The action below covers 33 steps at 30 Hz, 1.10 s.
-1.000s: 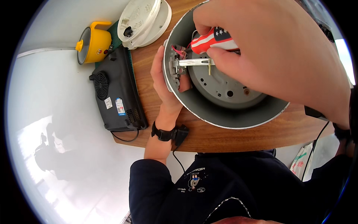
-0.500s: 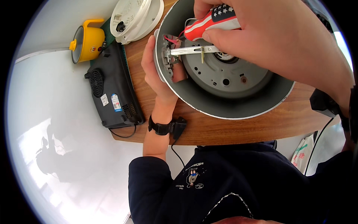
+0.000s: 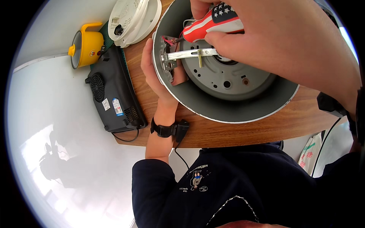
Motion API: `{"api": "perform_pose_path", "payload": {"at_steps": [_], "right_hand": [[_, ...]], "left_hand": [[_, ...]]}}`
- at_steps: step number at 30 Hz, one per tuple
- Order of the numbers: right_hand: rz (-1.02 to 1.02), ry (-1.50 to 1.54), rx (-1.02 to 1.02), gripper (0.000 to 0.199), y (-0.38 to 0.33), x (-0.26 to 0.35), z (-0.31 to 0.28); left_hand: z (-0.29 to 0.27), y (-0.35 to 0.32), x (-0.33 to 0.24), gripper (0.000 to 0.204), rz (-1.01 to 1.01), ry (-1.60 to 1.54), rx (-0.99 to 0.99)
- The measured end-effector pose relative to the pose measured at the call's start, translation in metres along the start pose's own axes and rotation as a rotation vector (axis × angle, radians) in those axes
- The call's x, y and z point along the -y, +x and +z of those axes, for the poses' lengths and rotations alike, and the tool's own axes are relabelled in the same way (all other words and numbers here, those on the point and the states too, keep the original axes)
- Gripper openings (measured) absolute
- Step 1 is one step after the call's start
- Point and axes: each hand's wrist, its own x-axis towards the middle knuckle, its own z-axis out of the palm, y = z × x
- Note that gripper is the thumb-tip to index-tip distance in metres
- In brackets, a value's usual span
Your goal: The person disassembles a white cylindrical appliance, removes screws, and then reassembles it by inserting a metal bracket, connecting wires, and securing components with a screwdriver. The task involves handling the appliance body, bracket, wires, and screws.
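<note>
A round grey metal appliance housing [image 3: 243,108], which looks like a rice cooker body, lies with its open side toward me. My left hand [image 3: 154,74] is closed round its left wall, with part of the hand showing through an opening there. In my right hand [image 3: 251,41] is a screwdriver [image 3: 207,26] with a red, white and dark blue starred handle. Its tip points at thin red wires [image 3: 169,40] by the left wall; whether it touches a screw I cannot tell. A silver metal lever [image 3: 186,54] crosses the grey inner plate [image 3: 213,81].
On the wooden table [image 3: 213,135] left of the housing lies a black appliance base [image 3: 114,91] with a vent. Beyond it stands a yellow pot [image 3: 91,45]. White plastic lid parts [image 3: 129,22] lie at the far left. Black cables run from both wrist bands.
The view has shifted slightly, with table items and housing appearing a little to the left. Both hands keep their hold, and the screwdriver stays near the red wires.
</note>
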Motion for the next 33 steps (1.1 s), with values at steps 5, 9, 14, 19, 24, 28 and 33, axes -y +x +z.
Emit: {"api": "perform_pose_path", "payload": {"at_steps": [5,9,14,19,24,28,33], "right_hand": [[0.005,0.003,-0.004,0.028,-0.002,-0.005,-0.003],[-0.007,0.013,-0.012,0.028,-0.004,0.0,-0.001],[0.016,-0.003,-0.023,0.028,-0.007,0.003,-0.005],[0.027,-0.019,-0.032,0.029,-0.011,0.008,-0.004],[0.04,-0.028,-0.052,0.03,-0.015,0.01,-0.009],[0.129,-0.075,-0.083,0.03,-0.024,0.021,-0.031],[0.572,0.184,-0.508,0.031,-0.076,0.019,-0.062]], "left_hand": [[-0.002,-0.003,-0.001,0.069,-0.03,-0.006,0.024],[-0.004,-0.004,-0.003,0.071,-0.054,-0.029,0.036],[0.002,-0.004,-0.007,0.07,-0.119,-0.105,0.002],[0.005,-0.004,-0.008,0.068,-0.127,-0.138,0.009],[0.0,-0.007,-0.006,0.067,-0.109,-0.09,0.004],[0.005,-0.005,-0.002,0.066,-0.072,-0.032,-0.008],[0.007,-0.016,0.019,0.056,-0.097,-0.122,-0.065]]}}
